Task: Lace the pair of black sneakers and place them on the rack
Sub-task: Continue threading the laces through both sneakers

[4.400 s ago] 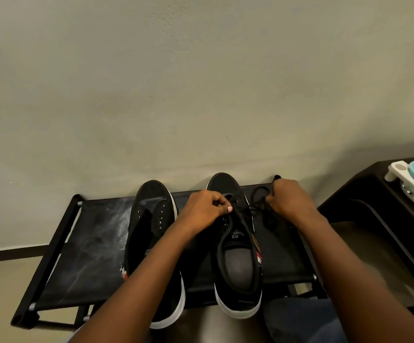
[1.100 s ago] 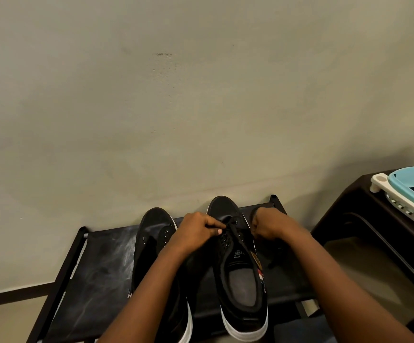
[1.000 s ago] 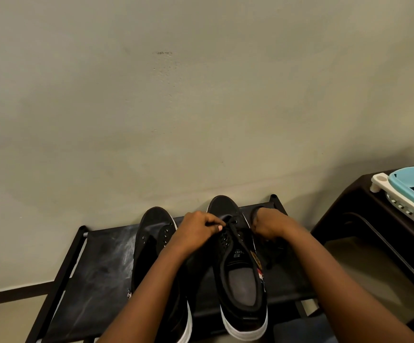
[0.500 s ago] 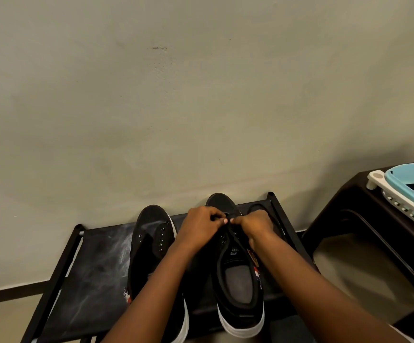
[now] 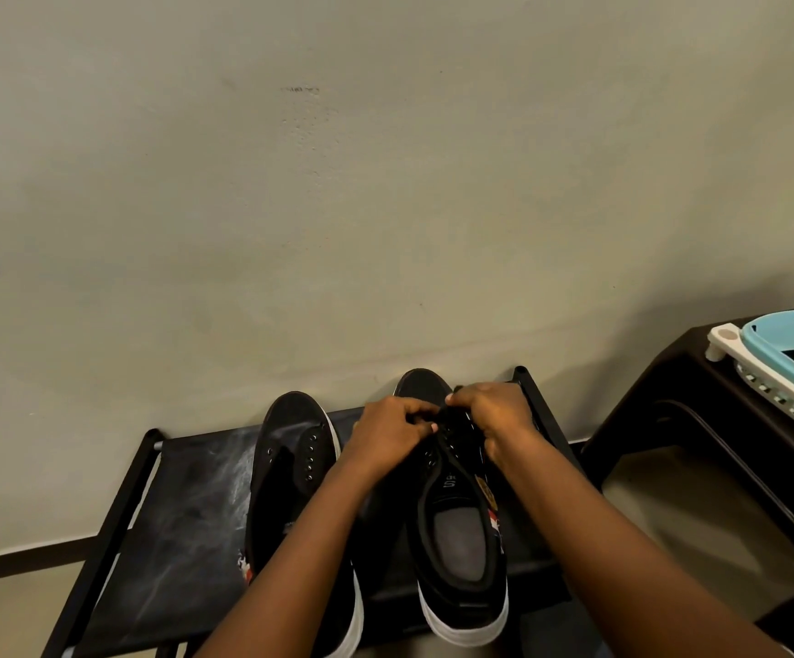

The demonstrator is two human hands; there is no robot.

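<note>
Both hands now meet over the right sneaker (image 5: pixel 461 520), left hand (image 5: pixel 388 432) and right hand (image 5: pixel 495 410) pinching its lace (image 5: pixel 445 422)

I see two black canvas low-top sneakers with white rubber soles side by side on the black fabric-topped metal-framed rack (image 5: pixel 186 505), toes toward the wall. The left sneaker (image 5: pixel 290 472) shows bare silver eyelets and carries no lace. The right sneaker (image 5: pixel 457 539) has a grey insole, a small printed tongue label, and a thin black shoelace (image 5: pixel 449 427) bunched over its upper eyelets.
</note>
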